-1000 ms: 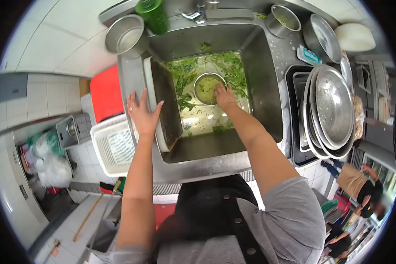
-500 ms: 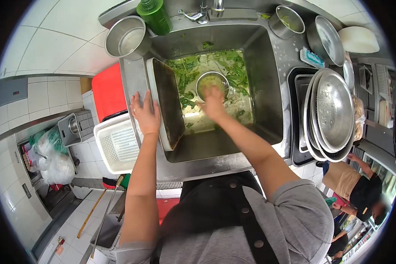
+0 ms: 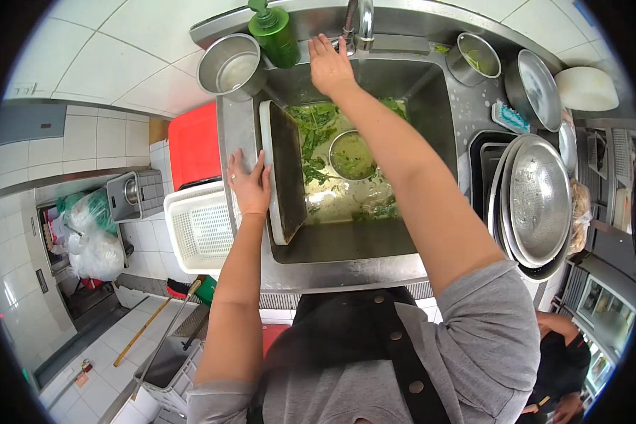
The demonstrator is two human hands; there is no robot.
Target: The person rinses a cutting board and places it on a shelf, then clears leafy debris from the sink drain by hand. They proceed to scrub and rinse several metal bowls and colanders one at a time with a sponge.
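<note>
My right hand (image 3: 331, 71) reaches over the back rim of the steel sink (image 3: 374, 244), its fingers stretched out at the base of the tap (image 3: 364, 27) and covering the lever there. My left hand (image 3: 249, 187) lies with fingers spread on the sink's left ledge, fingertips beside a tray (image 3: 265, 169) with a pale rim and dark face that stands on its side inside the sink. Cloudy greenish water with loose leafy greens (image 3: 318, 131) covers the sink bottom. A round metal bowl (image 3: 352, 157) sits in that water, holding greenish liquid.
Left of the tap stand a green pump bottle (image 3: 274, 37) and a steel pot (image 3: 230, 67). On the right are a small pot (image 3: 473, 59), a blue scrub brush (image 3: 509, 117) and stacked metal bowls (image 3: 540, 198). A white basket (image 3: 201, 230) is at left; another person (image 3: 558, 367) stands at lower right.
My right hand has left the bowl and moved up to the tap. The bowl shows uncovered in the water. My left hand stays on the ledge; the camera view has shifted slightly.
</note>
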